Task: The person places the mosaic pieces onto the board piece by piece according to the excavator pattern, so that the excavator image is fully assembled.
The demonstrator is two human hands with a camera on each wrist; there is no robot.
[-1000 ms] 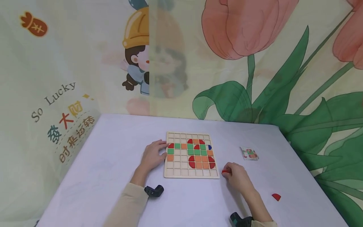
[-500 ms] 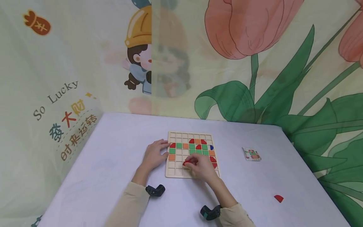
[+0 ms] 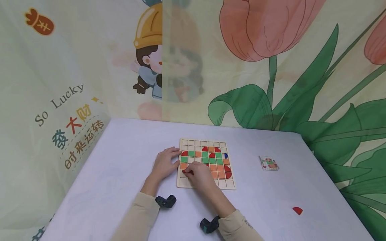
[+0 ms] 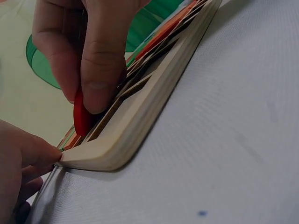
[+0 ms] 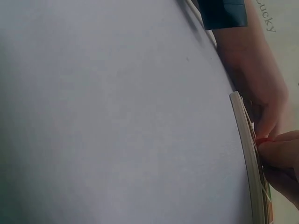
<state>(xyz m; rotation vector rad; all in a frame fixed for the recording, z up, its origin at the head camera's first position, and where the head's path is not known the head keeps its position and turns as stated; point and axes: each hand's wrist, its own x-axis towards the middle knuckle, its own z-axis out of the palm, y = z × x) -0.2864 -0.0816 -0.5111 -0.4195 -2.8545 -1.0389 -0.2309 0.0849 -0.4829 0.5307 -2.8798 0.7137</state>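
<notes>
A wooden grid board (image 3: 191, 143) lies on the white table, with red, green, orange and blue pieces in some of its squares. My left hand (image 3: 164, 165) rests against the board's left edge, its fingertips touching the rim in the left wrist view. Over the lower left squares, my right hand (image 3: 201, 175) pinches a red curved piece (image 4: 82, 115) between thumb and fingers. That piece stands tilted on edge close over the grid. The right hand covers part of the board's lower middle.
Another red quarter-circle piece (image 3: 297, 210) lies on the table at the right. A small card (image 3: 269, 163) printed with a coloured pattern sits right of the board. Patterned cloth (image 3: 241, 83) hangs behind the table.
My right hand has moved left from beside the board's lower right corner, carrying the red piece over to the lower left squares. The left hand stays at the board's edge.
</notes>
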